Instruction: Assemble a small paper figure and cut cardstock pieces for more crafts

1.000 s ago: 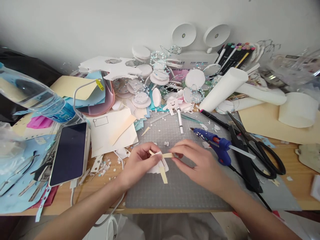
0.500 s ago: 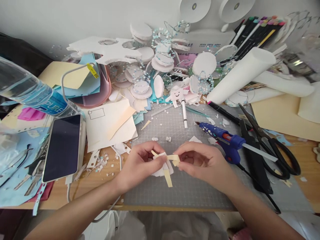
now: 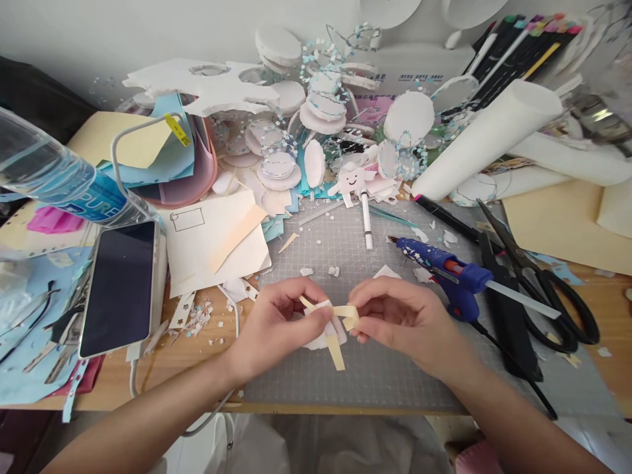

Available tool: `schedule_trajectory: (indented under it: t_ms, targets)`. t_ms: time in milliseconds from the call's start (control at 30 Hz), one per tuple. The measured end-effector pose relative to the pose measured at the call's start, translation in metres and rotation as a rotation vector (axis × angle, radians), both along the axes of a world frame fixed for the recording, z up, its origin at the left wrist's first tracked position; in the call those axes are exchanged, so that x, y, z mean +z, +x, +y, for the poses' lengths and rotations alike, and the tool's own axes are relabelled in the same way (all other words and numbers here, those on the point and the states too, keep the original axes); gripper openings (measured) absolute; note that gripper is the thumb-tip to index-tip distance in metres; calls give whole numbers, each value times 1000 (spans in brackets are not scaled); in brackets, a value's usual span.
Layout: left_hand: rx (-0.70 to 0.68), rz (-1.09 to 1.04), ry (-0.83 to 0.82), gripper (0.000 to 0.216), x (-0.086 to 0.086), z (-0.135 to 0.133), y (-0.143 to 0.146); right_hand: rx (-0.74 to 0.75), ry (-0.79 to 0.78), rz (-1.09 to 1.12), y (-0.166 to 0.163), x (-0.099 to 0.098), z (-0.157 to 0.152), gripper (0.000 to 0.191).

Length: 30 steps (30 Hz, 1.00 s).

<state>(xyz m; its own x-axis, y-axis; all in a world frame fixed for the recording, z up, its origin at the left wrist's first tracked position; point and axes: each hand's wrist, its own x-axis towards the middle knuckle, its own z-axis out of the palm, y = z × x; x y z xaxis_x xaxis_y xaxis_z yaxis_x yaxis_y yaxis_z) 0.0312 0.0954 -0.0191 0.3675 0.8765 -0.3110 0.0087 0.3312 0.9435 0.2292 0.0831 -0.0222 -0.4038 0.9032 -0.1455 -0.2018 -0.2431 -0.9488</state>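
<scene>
Over the grey cutting mat [image 3: 355, 375] both my hands work on a small white paper piece [image 3: 323, 332] with cream paper strips [image 3: 336, 352] stuck to it. My left hand [image 3: 276, 326] pinches the white piece between thumb and fingers. My right hand [image 3: 402, 322] pinches the end of one cream strip, bending it toward the piece. Another strip hangs down below the piece. The two hands are almost touching.
A blue glue gun [image 3: 444, 273] and black scissors [image 3: 538, 283] lie right of my hands. A phone [image 3: 118, 286] on a cable and a tipped water bottle [image 3: 54, 184] are left. Paper scraps, white discs [image 3: 316, 118], markers [image 3: 518, 52] and rolled paper [image 3: 488, 135] crowd the back.
The view has tilted down and moved closer. My right hand has curled the cream strip's end in toward the white piece; my left hand keeps its grip.
</scene>
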Motion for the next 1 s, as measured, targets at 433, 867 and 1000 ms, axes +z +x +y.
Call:
schedule_trajectory:
  t_ms: [433,867,1000]
  targets:
    - [23,-65,-61,19,-2,1,-2,-33,-56,-17,0,-7,-2,11]
    - [40,-99,-55,22,-7,0,-3,-77,106,-77,-4,0,-1,9]
    - [28,-118,-50,22,-7,0,-3,-76,69,-41,-1,-4,0,12]
